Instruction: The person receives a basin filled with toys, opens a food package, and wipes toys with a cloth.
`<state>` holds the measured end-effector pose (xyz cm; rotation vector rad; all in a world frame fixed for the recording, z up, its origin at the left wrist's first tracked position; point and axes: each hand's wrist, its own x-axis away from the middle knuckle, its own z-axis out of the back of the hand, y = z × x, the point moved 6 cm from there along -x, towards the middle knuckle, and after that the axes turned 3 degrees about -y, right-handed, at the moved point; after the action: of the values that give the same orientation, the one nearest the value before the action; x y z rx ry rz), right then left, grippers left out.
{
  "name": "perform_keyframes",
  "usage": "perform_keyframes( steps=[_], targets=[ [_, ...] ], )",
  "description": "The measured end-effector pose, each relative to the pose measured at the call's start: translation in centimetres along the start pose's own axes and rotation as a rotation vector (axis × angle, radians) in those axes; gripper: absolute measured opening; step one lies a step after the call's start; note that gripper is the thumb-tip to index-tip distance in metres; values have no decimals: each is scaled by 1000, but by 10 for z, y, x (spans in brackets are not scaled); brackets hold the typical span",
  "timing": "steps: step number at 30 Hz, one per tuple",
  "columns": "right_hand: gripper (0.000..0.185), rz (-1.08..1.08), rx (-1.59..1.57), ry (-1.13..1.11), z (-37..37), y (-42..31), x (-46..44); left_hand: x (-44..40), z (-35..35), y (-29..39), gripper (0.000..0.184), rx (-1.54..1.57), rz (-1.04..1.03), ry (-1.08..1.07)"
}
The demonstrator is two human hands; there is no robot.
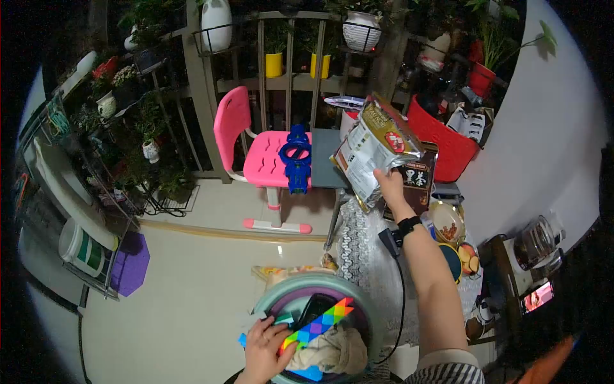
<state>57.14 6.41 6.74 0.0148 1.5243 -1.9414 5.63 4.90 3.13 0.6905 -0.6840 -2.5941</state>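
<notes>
My right hand (389, 185) grips the lower edge of a silver and gold foil bag (377, 144), its thumb on the front face. The bag is tilted above the table, partly in front of a dark brown package (419, 182). At the bottom, my left hand (265, 349) reaches over a round green basin (368, 294). Between its thumb and fingers lies the lower end of a rainbow-coloured folding snake puzzle (318, 328). Beige cloth (336, 352), a black object (314, 308) and blue pieces (308, 372) are in the basin too.
A pink chair (265, 150) carries a blue plastic toy (296, 160). The lace-covered table (364, 249) holds a bowl (446, 224), cut fruit (469, 259) and a black cable (403, 301). A red bin (441, 137) stands behind; plant racks line the railing. A lit phone (537, 297) lies right.
</notes>
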Motion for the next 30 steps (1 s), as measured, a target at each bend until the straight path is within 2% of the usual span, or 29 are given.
perform_keyframes(
  steps=[1, 3, 5, 6, 8, 13, 15, 17, 19, 20, 21, 23, 24, 25, 27, 29, 30],
  targets=[
    [42, 4, -24, 3, -9, 11, -8, -5, 2, 7, 27, -34, 27, -20],
    [45, -31, -35, 33, -21, 48, -36, -9, 7, 11, 38, -1, -24, -30],
    [49, -71, -44, 61, -28, 56, -44, -15, 10, 13, 32, -2, 2, -13],
    [57, -62, 59, 135, -25, 57, -44, -17, 11, 13, 26, -5, 16, 15],
    [74, -85, 339, 235, -20, 46, -33, -17, 10, 11, 27, -3, 18, 11],
    [73, -203, 529, 212, -25, 50, -16, -17, 18, 20, 24, -39, -56, 61],
    [73, -262, 515, 182, -19, 52, -6, -5, 0, 8, 26, -84, 21, 16],
    [73, -212, 589, 227, -10, 41, 9, 0, -5, -1, 25, -64, -5, 16],
    [71, -280, 313, -59, -9, 31, 33, 1, -4, 0, 24, -37, -26, 31],
    [61, -263, 183, -113, -9, 29, 46, -1, -1, 3, 23, -30, -21, 31],
    [61, -278, 190, -125, 0, 29, 62, 0, 0, 4, 24, -46, -24, 41],
    [46, -282, 20, -389, 1, -4, 99, 1, 1, 6, 26, -35, -32, 47],
    [35, -321, -1, -390, 9, -25, 125, 2, 2, 6, 27, -34, -41, 60],
    [35, -335, -1, -409, 14, -34, 149, 4, 2, 7, 28, -34, -54, 72],
    [32, -140, -129, -536, 23, -62, 194, 8, 5, 10, 36, -17, -88, 89],
    [32, -62, 14, -614, 32, -107, 251, 11, 9, 13, 38, 2, -99, 65],
    [35, 119, 100, -681, 34, -135, 278, 14, 12, 17, 40, 14, -107, 88]
  ],
)
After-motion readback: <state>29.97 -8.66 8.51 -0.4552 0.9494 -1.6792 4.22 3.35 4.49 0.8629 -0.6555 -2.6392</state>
